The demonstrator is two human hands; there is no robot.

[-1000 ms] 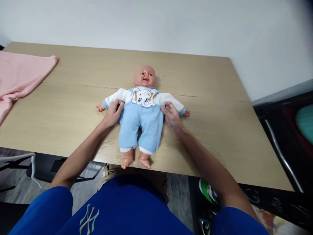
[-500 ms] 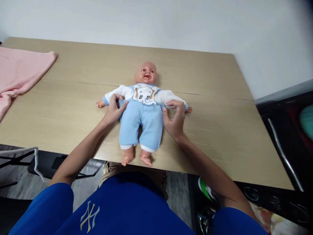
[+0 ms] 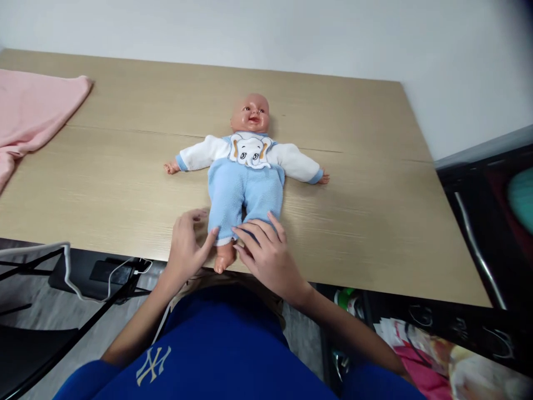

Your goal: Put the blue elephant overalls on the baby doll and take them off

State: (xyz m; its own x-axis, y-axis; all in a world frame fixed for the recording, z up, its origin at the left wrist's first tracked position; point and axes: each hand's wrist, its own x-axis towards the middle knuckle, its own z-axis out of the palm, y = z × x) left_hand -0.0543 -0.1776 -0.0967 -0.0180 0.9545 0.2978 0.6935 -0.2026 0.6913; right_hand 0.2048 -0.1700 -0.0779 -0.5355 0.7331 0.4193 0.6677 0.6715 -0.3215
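Head view. We see a doll (image 3: 246, 173) lying on its back on the tabletop (image 3: 362, 222), its head toward the wall (image 3: 258, 33) and its feet toward the near edge. Its white sleeves (image 3: 204, 153) spread out to both sides; an elephant face (image 3: 250, 151) decorates the chest above the light-blue trousers (image 3: 226, 191).

We note the left hand (image 3: 186, 247) beside the trouser leg at the left of the view, its grip parted, the thumb at the cuff and the fingers apart from it, with nothing enclosed. The right hand (image 3: 270, 258) lies over the lower part of the other leg, fingers loosely fanned and back of the hand uppermost; it covers the foot on that side, and we cannot tell whether its grip has hold of anything beneath. The other foot (image 3: 225, 259) shows between the two hands. We find a pink cloth (image 3: 39, 111) well apart, at the tabletop's left end.
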